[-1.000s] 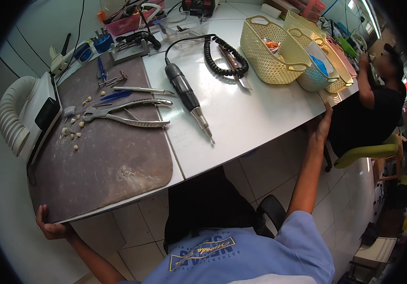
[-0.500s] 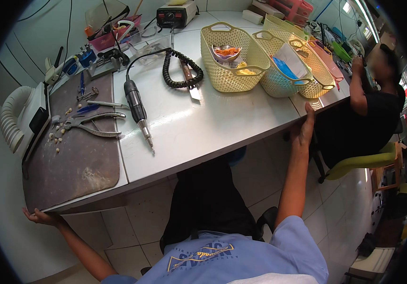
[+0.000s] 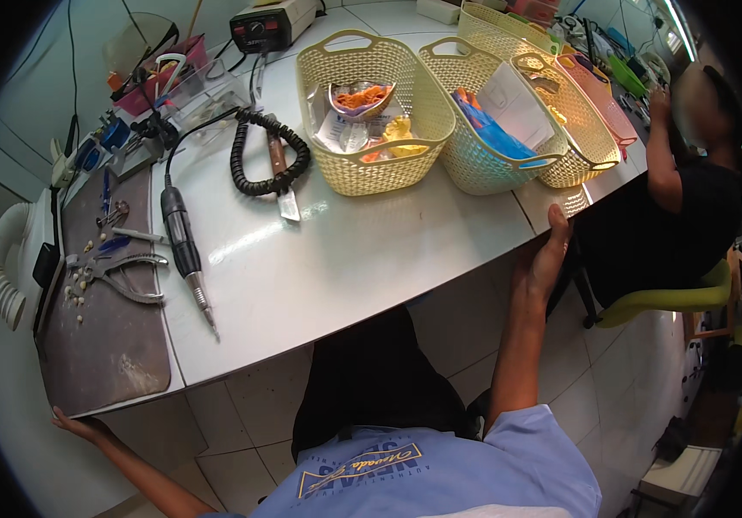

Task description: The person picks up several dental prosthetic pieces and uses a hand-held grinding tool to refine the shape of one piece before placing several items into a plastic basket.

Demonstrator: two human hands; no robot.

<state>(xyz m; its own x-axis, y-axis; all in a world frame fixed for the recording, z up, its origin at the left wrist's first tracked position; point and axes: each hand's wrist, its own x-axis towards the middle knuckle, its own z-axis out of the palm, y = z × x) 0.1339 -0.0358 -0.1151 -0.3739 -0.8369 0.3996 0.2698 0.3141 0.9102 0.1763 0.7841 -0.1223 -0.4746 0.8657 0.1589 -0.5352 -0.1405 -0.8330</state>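
My left hand (image 3: 80, 426) is at the front left corner of the white table (image 3: 397, 246), touching or close to its edge, fingers stretched out. At the front right edge, my right hand (image 3: 543, 266) is raised edge-on with its thumb up; its other fingers are partly hidden. Neither hand holds anything that I can see. Between them lie a black handpiece (image 3: 183, 231) with a metal tip, its coiled cord (image 3: 237, 160), and a flat blade with a brown handle (image 3: 278, 160). Metal pliers (image 3: 129, 278) and small pale tooth-shaped pieces (image 3: 78, 285) rest on a brown mat (image 3: 116, 345).
A cream basket (image 3: 375, 177) holds packets; a second basket (image 3: 474, 177) holds a blue packet and paper, with more baskets beyond. A control box (image 3: 272, 26) stands at the back. A white ribbed hose (image 3: 4, 259) is at far left. A person (image 3: 673, 198) sits at right.
The view has shifted, so the baskets, handpiece and mat appear farther left and the front edge lower. Both hands stay by the table's edge.
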